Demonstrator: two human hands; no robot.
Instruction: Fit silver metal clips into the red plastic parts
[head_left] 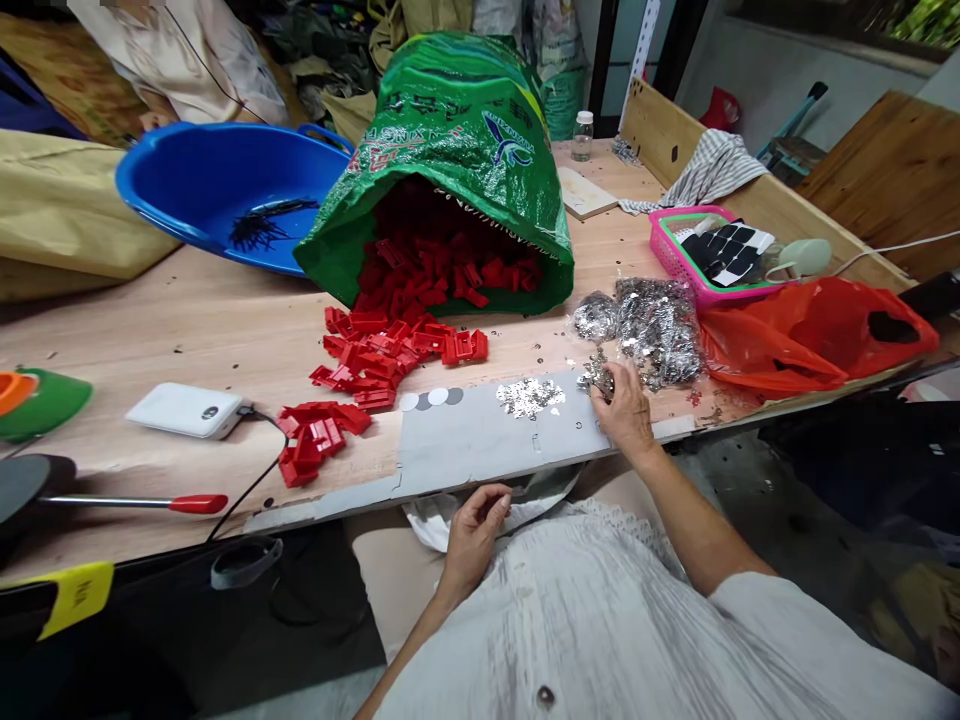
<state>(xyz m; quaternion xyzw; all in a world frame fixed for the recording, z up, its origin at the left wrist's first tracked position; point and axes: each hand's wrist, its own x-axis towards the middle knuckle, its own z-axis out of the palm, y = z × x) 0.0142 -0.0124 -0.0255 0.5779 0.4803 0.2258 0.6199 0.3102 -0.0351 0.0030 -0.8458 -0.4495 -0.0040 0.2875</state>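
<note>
My right hand (628, 408) is at the small pile of metal pieces (595, 374), thumb and fingers bent together on its near side. Any single piece between the fingertips is too small to make out. Just in front of the grey board's edge, my left hand (474, 532) hovers over my lap with curled fingers, and what they hold, if anything, is hidden. Flat silvery pieces (529, 397) lie scattered on the grey board (450, 445). Several pale and grey discs (437, 398) sit in a row at its far left corner. Red plastic parts (367, 355) are heaped beyond.
A green sack (457, 130) spills red parts. Left of it stands a blue basin (225, 180). To the right are clear bags of metal pieces (660, 325), a pink basket (675, 255) and a red plastic bag (810, 335). A white power bank (187, 410) and a red-tipped lever (196, 504) lie left.
</note>
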